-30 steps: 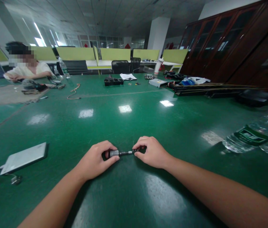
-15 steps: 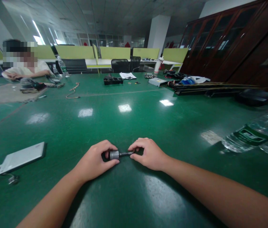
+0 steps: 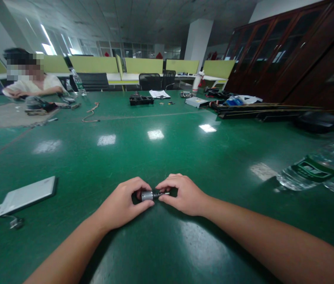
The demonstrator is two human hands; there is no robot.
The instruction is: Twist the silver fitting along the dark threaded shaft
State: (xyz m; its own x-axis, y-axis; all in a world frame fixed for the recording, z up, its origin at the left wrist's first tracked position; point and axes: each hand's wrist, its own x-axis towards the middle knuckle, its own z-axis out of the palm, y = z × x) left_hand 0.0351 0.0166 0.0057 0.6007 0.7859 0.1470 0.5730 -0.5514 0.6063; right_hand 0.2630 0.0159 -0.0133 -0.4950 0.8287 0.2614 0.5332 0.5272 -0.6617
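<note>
A short silver metal cylinder (image 3: pixel 147 195) with a thin shaft lies sideways between my hands, just above the green table (image 3: pixel 161 157) or resting on it; I cannot tell which. My left hand (image 3: pixel 122 205) grips the cylinder, thumb in front and fingers curled behind. Round the shaft, close to the cylinder, sits what looks like a dark coil spring (image 3: pixel 156 195). The thumb and fingertips of my right hand (image 3: pixel 184 195) pinch about this spring. Past it, the bare shaft tip points into the hollow of my right hand.
A white flat device (image 3: pixel 27 196) with a cable lies at the left. Clear plastic bottles (image 3: pixel 311 169) lie at the right. Farther back are a black tray (image 3: pixel 141 100), papers (image 3: pixel 159 94) and dark strips (image 3: pixel 243 113). Another person (image 3: pixel 33 85) sits at the far left.
The spring has slid left along the shaft to the cylinder, and the shaft tip now shows beyond it. My left hand and the cylinder have shifted slightly right; my right fingertips have moved slightly left.
</note>
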